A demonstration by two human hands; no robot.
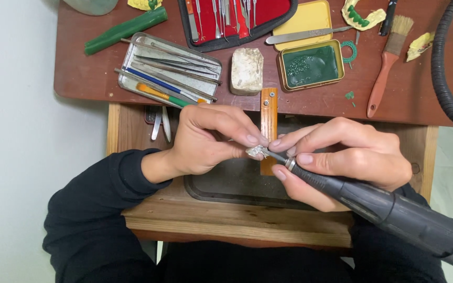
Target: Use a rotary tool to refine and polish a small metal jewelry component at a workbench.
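The reddish-brown wooden table (79, 78) carries an open metal tin of thin tools (170, 71) near its front edge, a whitish stone block (247, 71) beside it, a brass tin of green wax (310, 65), and an orange-handled brush (386, 65) toward the right.

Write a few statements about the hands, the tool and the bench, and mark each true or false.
1. The right hand holds a black rotary handpiece. True.
2. The left hand pinches a small silvery piece at the tool's tip. True.
3. The green tin has its lid on. False: it is open, the yellow lid lies behind it.
4. The brush lies left of the metal tray. False: it lies far right.
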